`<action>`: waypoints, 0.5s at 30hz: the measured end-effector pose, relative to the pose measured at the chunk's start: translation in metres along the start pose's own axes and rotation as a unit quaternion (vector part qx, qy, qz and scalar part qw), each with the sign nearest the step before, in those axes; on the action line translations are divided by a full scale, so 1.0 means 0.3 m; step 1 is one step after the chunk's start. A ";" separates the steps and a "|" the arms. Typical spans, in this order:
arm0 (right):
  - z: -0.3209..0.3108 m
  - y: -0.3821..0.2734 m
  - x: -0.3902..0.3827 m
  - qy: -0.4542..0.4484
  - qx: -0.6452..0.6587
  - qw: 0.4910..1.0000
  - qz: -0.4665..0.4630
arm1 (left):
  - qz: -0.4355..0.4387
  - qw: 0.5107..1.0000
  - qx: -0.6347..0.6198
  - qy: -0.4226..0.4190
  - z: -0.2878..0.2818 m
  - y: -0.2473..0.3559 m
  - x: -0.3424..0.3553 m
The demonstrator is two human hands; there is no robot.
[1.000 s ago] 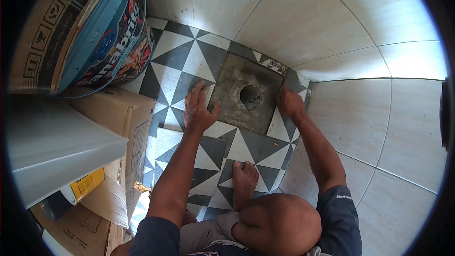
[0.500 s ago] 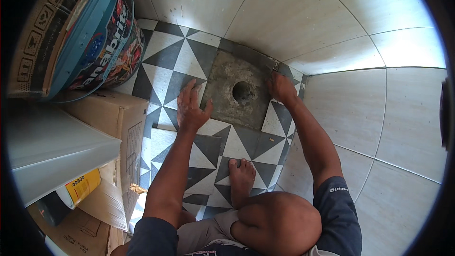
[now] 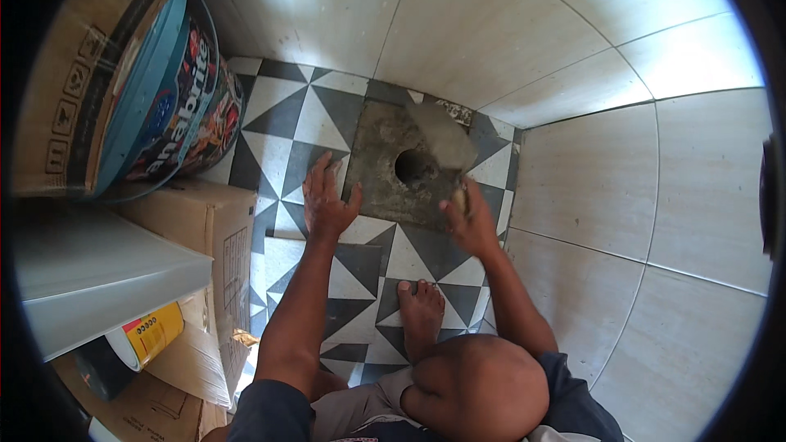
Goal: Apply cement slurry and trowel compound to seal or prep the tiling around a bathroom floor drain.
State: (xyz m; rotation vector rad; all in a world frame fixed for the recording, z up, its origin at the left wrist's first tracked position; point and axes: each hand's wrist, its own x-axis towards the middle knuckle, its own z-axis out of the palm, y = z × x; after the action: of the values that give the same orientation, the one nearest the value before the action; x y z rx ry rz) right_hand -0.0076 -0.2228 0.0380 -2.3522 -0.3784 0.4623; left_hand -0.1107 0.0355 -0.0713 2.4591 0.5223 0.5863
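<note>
My right hand [image 3: 472, 225] is closed around the handle of a trowel [image 3: 444, 137]. Its grey blade, smeared by motion, points away from me over a square of bare cement [image 3: 377, 155] set among the floor tiles. A round drain hole [image 3: 416, 168] opens in that cement, just left of the blade. Fingers spread, my left hand [image 3: 327, 200] rests flat on the black and white patterned tiles [image 3: 282, 127] at the left edge of the cement and holds nothing.
Pale wall tiles [image 3: 581, 172] rise at the back and right. On the left are a blue-lidded bucket [image 3: 184, 106], cardboard boxes [image 3: 233, 254], a grey panel [image 3: 115, 262] and a yellow and white container [image 3: 147, 334]. My bare foot [image 3: 420, 311] stands on the tiles nearer me.
My right hand has drawn back toward me and slightly left from the far right corner of the cement. The trowel blade now shows, lifted over the patch. My left hand stays put.
</note>
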 end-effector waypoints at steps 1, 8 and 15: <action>0.024 0.013 -0.051 -0.002 -0.019 1.000 0.014 | -0.001 1.000 -0.001 0.003 0.008 -0.003 -0.008; 0.127 0.085 -0.211 0.031 -0.001 0.994 0.102 | 0.008 1.000 -0.008 0.007 0.010 0.029 0.012; 0.136 0.086 -0.217 0.018 0.027 0.992 0.122 | 0.000 1.000 -0.020 -0.014 -0.007 0.012 -0.004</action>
State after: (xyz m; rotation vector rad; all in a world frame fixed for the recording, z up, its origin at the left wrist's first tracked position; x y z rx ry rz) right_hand -0.0795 -0.2428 0.0064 -2.3608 -0.0593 0.5371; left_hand -0.1118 0.0330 -0.0678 2.4255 0.4944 0.5576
